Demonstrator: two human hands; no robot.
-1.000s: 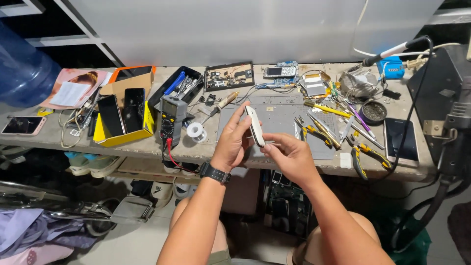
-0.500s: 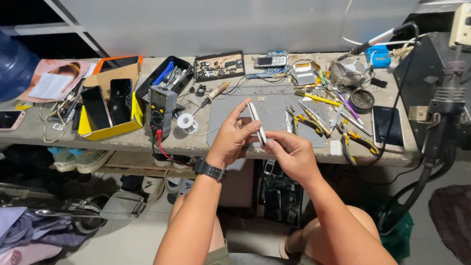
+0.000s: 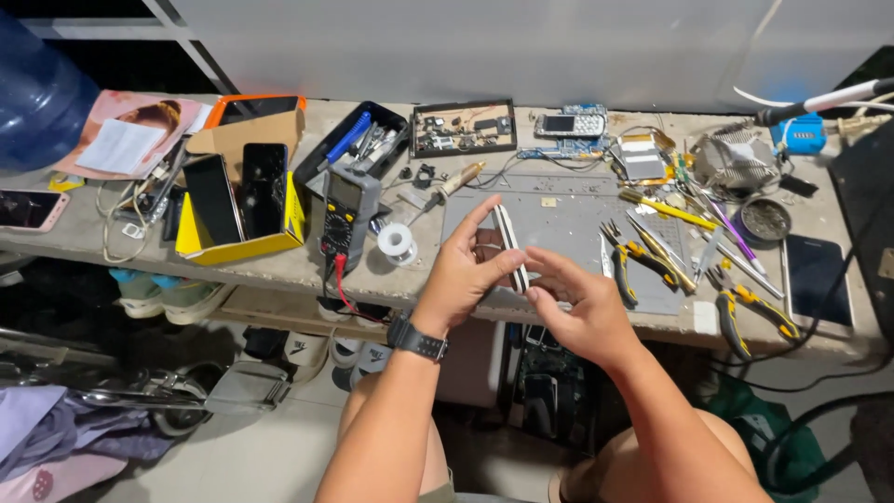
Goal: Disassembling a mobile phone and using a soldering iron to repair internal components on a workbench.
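Long concrete desk (image 3: 279, 270) across the frame, crowded from 9 o'clock to 3 o'clock. Blue water jug (image 3: 37, 93) at 10 o'clock. Yellow box (image 3: 244, 244) of dark phones at 9 o'clock of the hands; multimeter (image 3: 346, 210) just beside it, red lead trailing over the front edge. Grey work mat (image 3: 568, 219) at centre, mostly bare in its middle. Pliers (image 3: 638, 261) and cutters (image 3: 750, 312) at 3 o'clock, near the front edge. Solder reel (image 3: 398, 242) at 9 o'clock of the left hand.

Slim white phone (image 3: 510, 244) held edge-on above the front edge of the mat, off the desk. Left hand (image 3: 466, 275) pinching it: thumb along the near face, fingers curled behind. Right hand (image 3: 577, 303) just beside it at 4 o'clock, fingers loosely spread, fingertips near the lower end; actual contact not clear.

Risks, as judged:
- Phone held over the desk's front edge; a slipped pinch would likely drop it to the floor or lap, not onto the mat.
- Thin body gripped at one side only; twisting could flex or crack it.
- Elbow sweep toward 9 o'clock could snag the red lead and drag the meter.

Open room: centre of mat, at 12 o'clock of the hands. Tight at 3 o'clock, among the tools.
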